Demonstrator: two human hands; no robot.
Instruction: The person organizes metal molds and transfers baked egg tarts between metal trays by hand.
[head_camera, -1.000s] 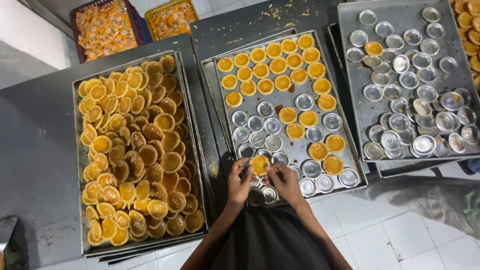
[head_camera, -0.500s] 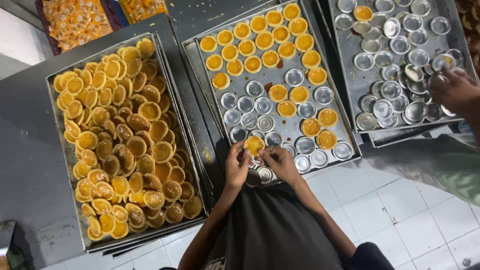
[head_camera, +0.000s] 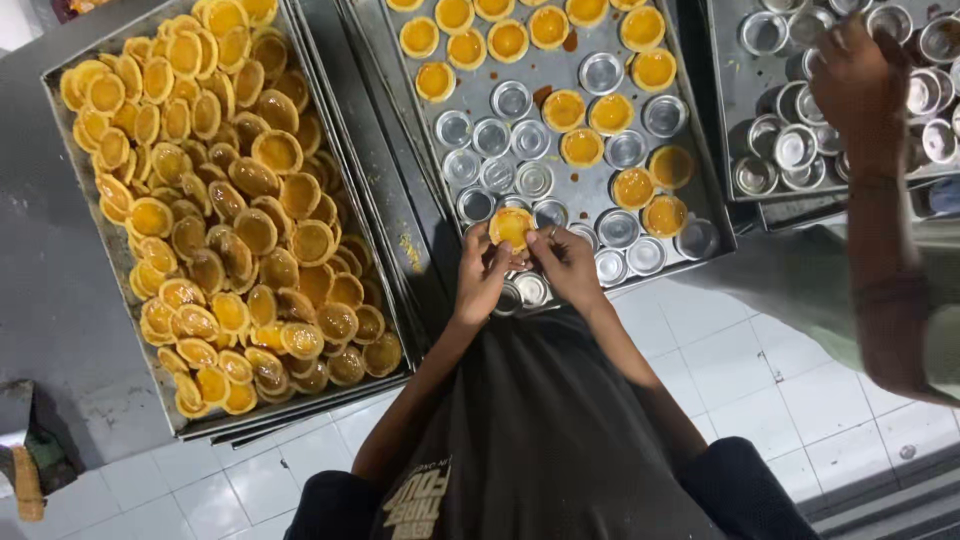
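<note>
You are holding one small egg tart (head_camera: 511, 227) between both hands, just above the near edge of the middle baking tray (head_camera: 690, 195). Your left hand (head_camera: 482, 275) is pinching the tart's left rim with its fingertips, and your right hand (head_camera: 566, 264) is pinching the right rim, so both are closing on the same piece; whether it is sitting in a metal cup I cannot tell. The tray beneath is carrying a mix of filled tarts (head_camera: 609, 113) with yellow custard tops and empty round metal moulds (head_camera: 491, 137), the empty ones clustering toward your side. Two more moulds (head_camera: 531, 289) are lying right under your fingers at the tray's front lip. To your left, a deeper tray (head_camera: 62, 190) is sitting heaped with loose baked tarts (head_camera: 255, 230), many tilting and overlapping. To your right, another tray (head_camera: 800, 209) is holding a jumble of empty moulds (head_camera: 795, 147), and another person's hand (head_camera: 850, 85) is reaching into them, with the forearm running down the right edge of the view. All three trays are resting on a dark grey worktop (head_camera: 45, 290), and white floor tiles (head_camera: 760, 370) are showing below it around your dark shirt (head_camera: 540, 440).
</note>
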